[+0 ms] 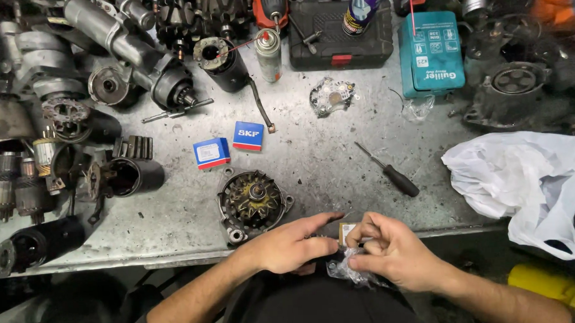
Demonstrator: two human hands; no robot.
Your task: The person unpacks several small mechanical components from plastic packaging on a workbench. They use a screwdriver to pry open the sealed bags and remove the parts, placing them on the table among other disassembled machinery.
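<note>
gripping a small clear packet [354,272] at the bench edge [176,253], left hand [290,244] and right hand [392,253] pinched it shut; loose contents risked dropping off.

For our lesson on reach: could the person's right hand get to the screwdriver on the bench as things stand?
Probably yes. The screwdriver lies on bare bench just beyond the right hand, with nothing between them. But that hand is busy with a small clear packet, so it would have to let go first.

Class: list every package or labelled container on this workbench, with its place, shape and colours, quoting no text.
Two small boxes: bench centre, blue, red and white.
Teal carton: upper right, rectangular.
Black case: top centre, red latch.
Spray can: left of case, silver.
Small packet: in both hands, clear wrap.
</note>
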